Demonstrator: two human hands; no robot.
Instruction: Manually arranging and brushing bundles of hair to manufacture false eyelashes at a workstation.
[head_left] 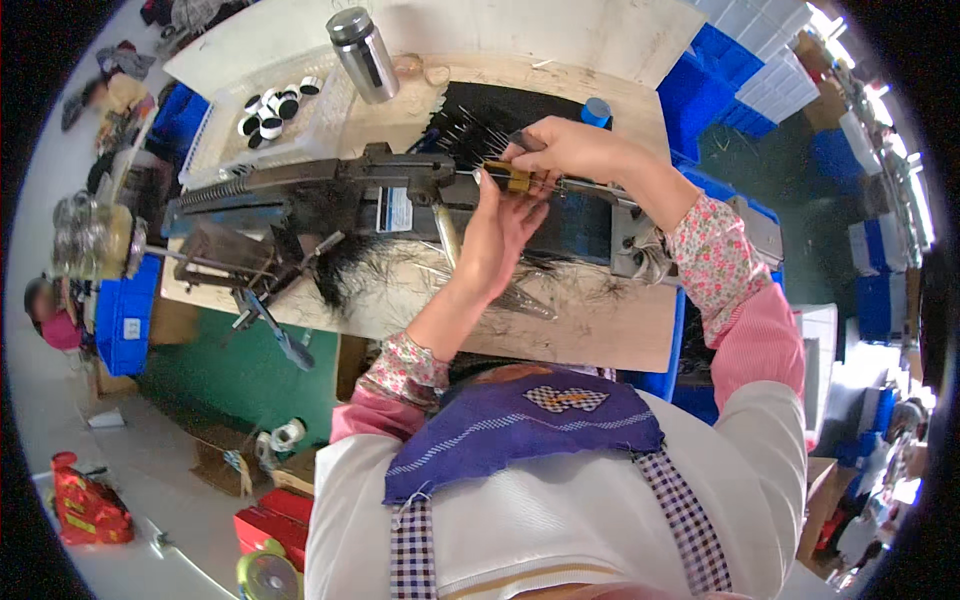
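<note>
Holding left hand and right hand together at small yellow-brown block, not revealing exact grip; ideally steadying in line with slim silvery metal rod.

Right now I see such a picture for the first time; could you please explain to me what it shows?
This single picture comes from a head-worn fisheye camera looking down, so straight edges look bent. There is no robot here: you see the wearer's bare left hand and right hand. They meet at a small yellow-brown piece beside a dark metal bench machine; which hand grips it, I cannot tell. On the worktable lie loose dark fibres. Farther back stand a steel flask and a plastic tray holding small black-and-white cylinders.
</note>
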